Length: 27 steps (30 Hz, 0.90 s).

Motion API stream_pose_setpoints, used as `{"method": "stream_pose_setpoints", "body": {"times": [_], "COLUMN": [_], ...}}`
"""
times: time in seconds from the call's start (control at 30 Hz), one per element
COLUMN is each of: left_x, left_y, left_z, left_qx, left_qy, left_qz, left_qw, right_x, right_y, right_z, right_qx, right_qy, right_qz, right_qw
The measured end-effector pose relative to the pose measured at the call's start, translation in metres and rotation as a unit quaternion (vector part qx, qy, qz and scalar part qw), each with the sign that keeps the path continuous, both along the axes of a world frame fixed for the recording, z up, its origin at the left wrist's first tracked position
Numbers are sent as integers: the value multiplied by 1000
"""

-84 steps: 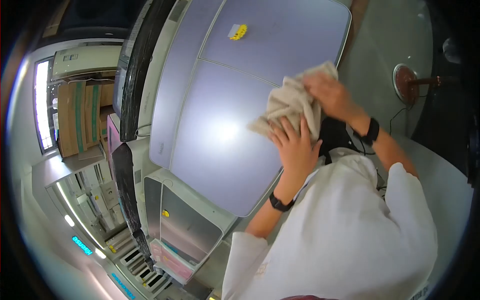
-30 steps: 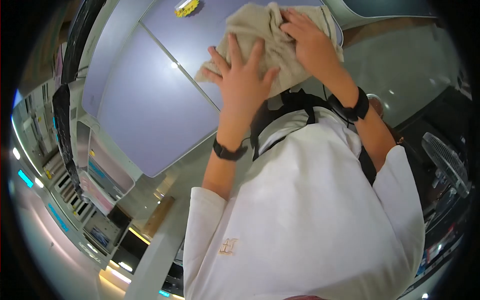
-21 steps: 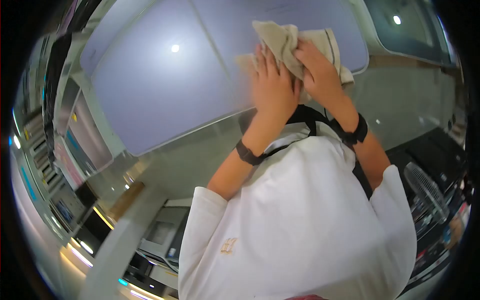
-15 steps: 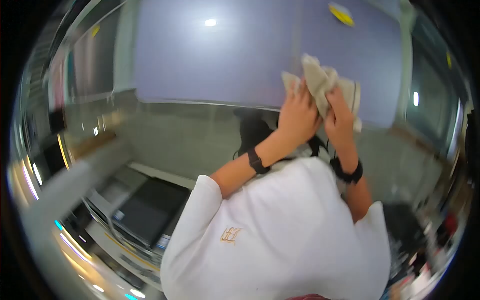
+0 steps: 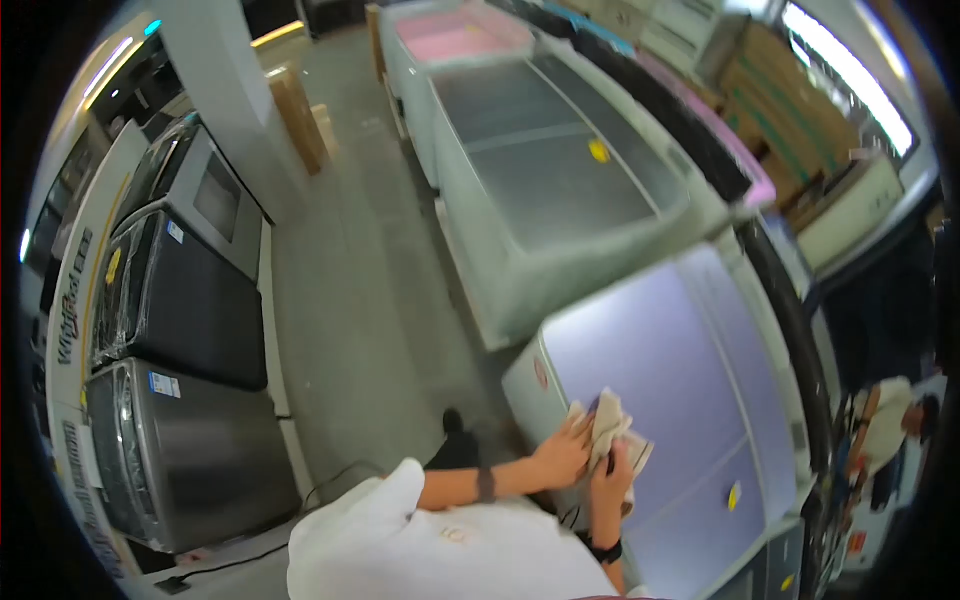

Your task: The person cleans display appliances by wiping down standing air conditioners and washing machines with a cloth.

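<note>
A beige cloth [image 5: 608,424], bunched up, is between my two hands at the front edge of a purple-lidded appliance [image 5: 660,350]. My left hand [image 5: 563,456] has its fingers closed on the cloth's left side. Beside it, my right hand [image 5: 611,478] grips the lower right part, and a loose end hangs past the fingers. A yellow tag [image 5: 735,496] lies on the purple lid, right of the cloth. Blur hides the fingertips.
A grey-topped chest unit [image 5: 540,150] and a pink-topped one [image 5: 465,35] stand beyond. Dark washing machines [image 5: 190,300] line the left, across the grey floor [image 5: 345,290]. A cable [image 5: 345,468] runs low at left. Another person [image 5: 885,425] is far right.
The view has swung left, bringing the aisle and washing machines into sight. My left hand, spread on the cloth one second ago, has closed on it; the cloth is more bunched near the lid's edge.
</note>
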<state>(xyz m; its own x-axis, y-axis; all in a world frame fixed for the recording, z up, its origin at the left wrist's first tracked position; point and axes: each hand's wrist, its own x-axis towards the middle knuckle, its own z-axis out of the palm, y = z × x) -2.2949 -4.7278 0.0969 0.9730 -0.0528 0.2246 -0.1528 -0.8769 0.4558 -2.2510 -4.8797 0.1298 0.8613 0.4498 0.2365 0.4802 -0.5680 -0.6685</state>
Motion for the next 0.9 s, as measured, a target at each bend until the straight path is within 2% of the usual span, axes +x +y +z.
{"method": "stream_pose_setpoints", "body": {"times": [0.03, 0.13, 0.23, 0.37, 0.43, 0.53, 0.57, 0.7, 0.77, 0.8, 0.83, 0.87, 0.9], "left_x": [3, -2, 13, 10, 11, -27, -38, -76, -102, -114, -123, -131, -137], "left_y": [24, 96, 159, 244, 282, 337, 354, 408, 446, 467, 485, 502, 519], "left_z": [-8, 6, 31, 61, 39, 67, 72, 59, 85, 97, 105, 110, 113], "left_qx": [-35, -135, -188, -127, -119, -185, -198, -194, -183, -215, -248, -284, -270], "left_qy": [8, 75, 50, 48, -78, -92, -97, -87, -47, -53, -58, -62, -67], "left_qz": [17, 27, 70, 158, 217, 296, 319, 402, 431, 451, 465, 475, 479], "left_qw": [999, 988, 979, 978, 966, 933, 922, 891, 882, 865, 848, 831, 833], "right_x": [5, 18, 36, 48, 41, 31, 36, 19, 2, -16, -24, -24, -16], "right_y": [28, 111, 189, 292, 347, 414, 437, 526, 588, 611, 628, 648, 675], "right_z": [-1, 12, 16, 25, 43, 50, 38, 36, 27, 39, 59, 45, 23], "right_qx": [0, -11, 37, 147, 196, 183, 200, 163, 188, 196, 130, 110, 89], "right_qy": [-8, 91, 54, 37, 66, 101, 116, 267, 374, 426, 452, 470, 484], "right_qz": [19, 14, 7, 57, 92, 180, 270, 392, 400, 394, 383, 401, 419], "right_qw": [1000, 996, 998, 987, 974, 961, 935, 865, 816, 790, 795, 779, 763]}}
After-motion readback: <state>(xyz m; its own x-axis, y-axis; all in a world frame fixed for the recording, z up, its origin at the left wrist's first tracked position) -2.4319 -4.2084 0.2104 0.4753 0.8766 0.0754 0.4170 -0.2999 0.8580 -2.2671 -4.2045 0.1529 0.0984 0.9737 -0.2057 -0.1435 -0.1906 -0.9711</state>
